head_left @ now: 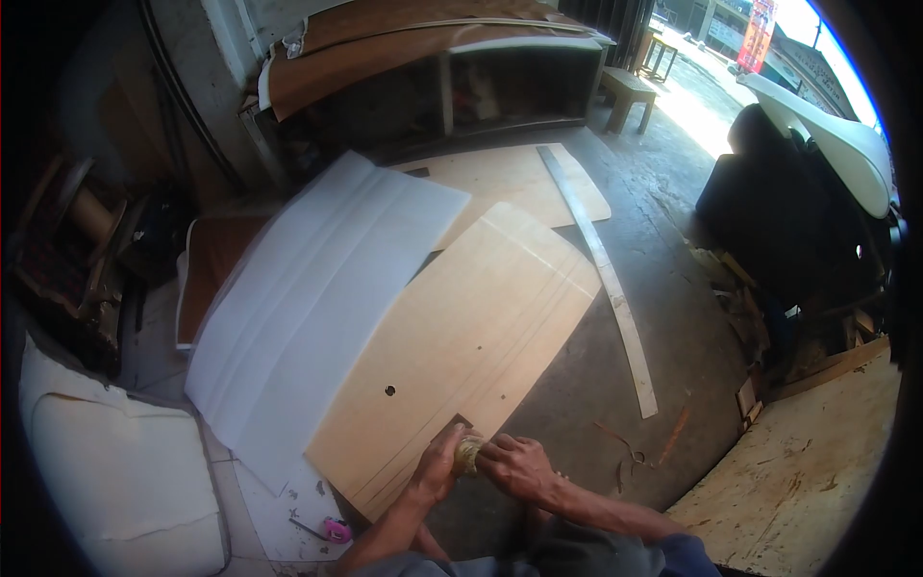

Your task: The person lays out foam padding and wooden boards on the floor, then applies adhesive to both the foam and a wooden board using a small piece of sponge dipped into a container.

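Low in the middle of the head view, my left hand (440, 468) is wrapped round a small yellowish, ridged round object (468, 456), whose exact kind I cannot make out. My right hand (520, 469) presses against its right side with fingers curled, hiding part of it. Just beyond both hands lies a pale plywood board (452, 317) with a dark hole and thin lines along it. A small dark rectangular piece (461, 421) shows at the board's near edge, beside my left hand.
White foam sheeting (317, 298) overlaps the board's left side. A second board (500, 173) and a long metal ruler (606, 279) lie beyond. Scissors (632, 454) rest on the floor at right, a pink tape measure (336, 529) at lower left. A brown-covered bench stands behind (423, 43).
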`<state>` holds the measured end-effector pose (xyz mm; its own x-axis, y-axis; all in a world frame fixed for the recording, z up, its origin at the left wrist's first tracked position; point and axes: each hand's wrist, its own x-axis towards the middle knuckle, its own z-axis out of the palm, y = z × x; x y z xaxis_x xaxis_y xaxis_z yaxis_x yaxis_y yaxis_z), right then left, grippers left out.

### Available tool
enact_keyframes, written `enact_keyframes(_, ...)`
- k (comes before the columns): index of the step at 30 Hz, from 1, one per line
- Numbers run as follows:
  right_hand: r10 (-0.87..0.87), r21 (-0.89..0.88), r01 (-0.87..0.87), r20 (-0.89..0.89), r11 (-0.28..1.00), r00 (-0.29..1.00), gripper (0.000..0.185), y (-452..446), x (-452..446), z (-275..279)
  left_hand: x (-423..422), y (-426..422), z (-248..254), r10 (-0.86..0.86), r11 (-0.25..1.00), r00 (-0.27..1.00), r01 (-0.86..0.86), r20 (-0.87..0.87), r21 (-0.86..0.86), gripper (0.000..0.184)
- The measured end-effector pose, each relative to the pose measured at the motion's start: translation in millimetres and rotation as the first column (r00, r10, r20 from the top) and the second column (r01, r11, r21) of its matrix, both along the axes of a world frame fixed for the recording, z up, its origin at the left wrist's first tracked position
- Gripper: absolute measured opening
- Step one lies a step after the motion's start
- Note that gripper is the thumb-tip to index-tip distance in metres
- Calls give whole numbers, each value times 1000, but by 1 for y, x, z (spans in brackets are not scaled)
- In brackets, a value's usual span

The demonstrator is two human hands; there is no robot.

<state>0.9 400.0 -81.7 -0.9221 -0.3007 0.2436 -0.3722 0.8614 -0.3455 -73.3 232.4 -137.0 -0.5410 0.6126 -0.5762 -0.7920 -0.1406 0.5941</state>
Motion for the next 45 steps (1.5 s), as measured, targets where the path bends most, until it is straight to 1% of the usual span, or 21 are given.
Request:
enact_keyframes(3, 7, -142, 18, 172, 990, 985, 24, 5, -9, 12, -5, -1, 5, -13, 995, 999, 9, -43, -99, 38)
enact_keyframes(6, -122, -307, 145, 92, 941, 988, 32, 12, -6, 29, -7, -5, 0, 87, 994, 996, -86, 21, -73, 39)
enact_keyframes(10, -257, -496, 321, 195, 807, 947, 25, 15, 0, 22, -14, 0, 9, 160, 983, 984, -166, 79, 73, 43)
enact_keyframes(11, -259, -495, 323, 194, 807, 946, 25, 16, 0, 23, -14, 3, 10, 171, 982, 979, -178, 107, 66, 43)
enact_keyframes(13, -272, -553, 503, 448, 664, 852, 22, 17, -3, 25, -14, 9, 10, 182, 980, 974, -191, 134, 59, 43)
enact_keyframes(17, -254, -493, 617, 616, 613, 745, 26, 21, -5, 26, -15, 14, -1, 191, 981, 979, -193, 69, 16, 41)
enact_keyframes(19, 44, -487, 749, 849, 450, 526, 34, 27, -6, 33, -14, 20, -4, 178, 984, 984, -178, -12, -25, 41)
enact_keyframes(20, 28, -489, 754, 846, 439, 533, 34, 29, -6, 30, -13, 21, -1, 199, 978, 980, -199, -14, -66, 40)
enact_keyframes(22, 194, -538, 704, 837, 464, 511, 40, 32, -6, 20, -18, 24, 2, 202, 975, 979, -203, -23, -95, 40)
enact_keyframes(24, 496, -632, 643, 763, 433, 415, 42, 37, -5, 13, -24, 18, -3, 198, 965, 970, -218, -140, -143, 40)
enact_keyframes(26, 560, -695, 645, 687, 318, 464, 44, 53, -20, 16, -30, 9, -30, 110, 972, 916, -180, -386, -149, 41)
enact_keyframes(28, 399, -735, 673, 644, 84, 653, 45, 84, -53, 9, -36, 6, -17, 328, 939, 945, -326, -4, -107, 44)
enact_keyframes(29, 317, -738, 673, 649, 41, 692, 44, 109, -72, -12, -39, -2, -35, 377, 926, 919, -370, 112, -78, 46)
enact_keyframes(33, -168, -724, 671, 690, -162, 704, 40, 227, -147, -95, -38, -16, -25, 372, 922, 880, -386, 294, -13, 47)
enact_keyframes(34, -292, -715, 681, 692, -158, 660, 40, 249, -158, -102, -37, -22, -25, 370, 924, 882, -383, 293, -15, 47)
enact_keyframes(36, -416, -709, 705, 645, -13, 641, 38, 291, -175, -122, -35, -32, -22, 409, 907, 840, -416, 356, -62, 46)
enact_keyframes(37, -450, -694, 719, 630, 39, 633, 36, 308, -183, -130, -39, -13, 26, 502, 858, 795, -506, 340, -84, 29)
enact_keyframes(38, -569, -705, 685, 491, 186, 660, 35, 324, -190, -140, -40, -19, 16, 510, 854, 789, -513, 342, -89, 29)
enact_keyframes(40, -640, -661, 705, 430, 257, 637, 36, 352, -207, -153, -38, -43, -3, 461, 879, 832, -476, 309, -33, 43)
enact_keyframes(42, -791, -380, 835, 317, 399, 523, 38, 360, -220, -153, -37, -55, -10, 469, 878, 821, -473, 325, -72, 40)
enact_keyframes(45, -822, -337, 866, 316, 369, 473, 33, 370, -236, -158, -38, -57, -14, 505, 863, 816, -485, 282, -143, 40)
